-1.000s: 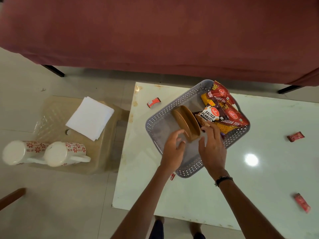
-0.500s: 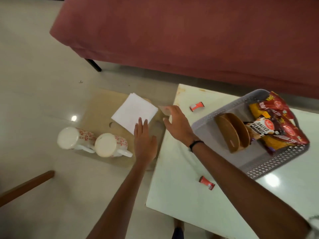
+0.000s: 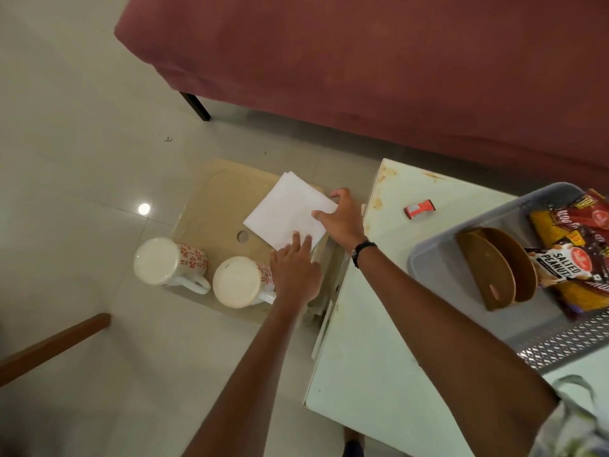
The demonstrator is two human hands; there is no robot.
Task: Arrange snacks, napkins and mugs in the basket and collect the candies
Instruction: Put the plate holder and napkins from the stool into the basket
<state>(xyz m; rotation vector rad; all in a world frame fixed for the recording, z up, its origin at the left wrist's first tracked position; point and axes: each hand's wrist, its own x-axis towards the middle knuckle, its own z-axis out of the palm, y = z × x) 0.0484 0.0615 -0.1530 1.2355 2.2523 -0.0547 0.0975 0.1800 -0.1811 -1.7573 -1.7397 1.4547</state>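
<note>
Partly hidden: napkins (image 3: pixel 288 212) under hands (image 3: pixel 342 219).

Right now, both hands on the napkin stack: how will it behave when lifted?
The napkin stack looks thin and soft, so it will likely flop or sag. Its offset far edges suggest loose sheets that may fan apart. The right hand and left hand should probably pinch it.

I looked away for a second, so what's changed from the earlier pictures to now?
Both hands left the basket and swung left to the napkins: the right hand now grips their edge, and the left hand presses on them. The mugs, snacks and candy stayed put.
</note>
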